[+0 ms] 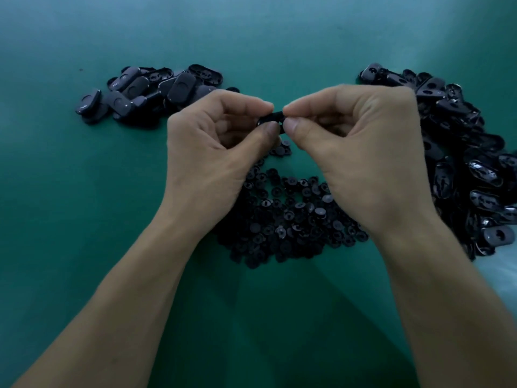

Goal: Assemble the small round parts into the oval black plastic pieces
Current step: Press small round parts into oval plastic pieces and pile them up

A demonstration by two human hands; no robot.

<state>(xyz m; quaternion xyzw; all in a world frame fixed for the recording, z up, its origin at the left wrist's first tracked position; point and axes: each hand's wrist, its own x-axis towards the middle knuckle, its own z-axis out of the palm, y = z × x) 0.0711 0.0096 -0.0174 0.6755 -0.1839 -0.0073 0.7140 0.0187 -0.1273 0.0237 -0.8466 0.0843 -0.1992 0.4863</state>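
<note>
Above the heap of small round black parts [291, 217], my left hand [221, 144] and right hand [355, 147] both pinch one oval black plastic piece [272, 121], seemingly mid-insertion, so next I should press firmly.

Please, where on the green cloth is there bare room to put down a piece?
Bare cloth lies left of the left hand, below the left pile of oval pieces; also beyond both piles, and between the forearms, nearer than the round parts. Crowded: the right pile, and the middle under the right hand.
</note>
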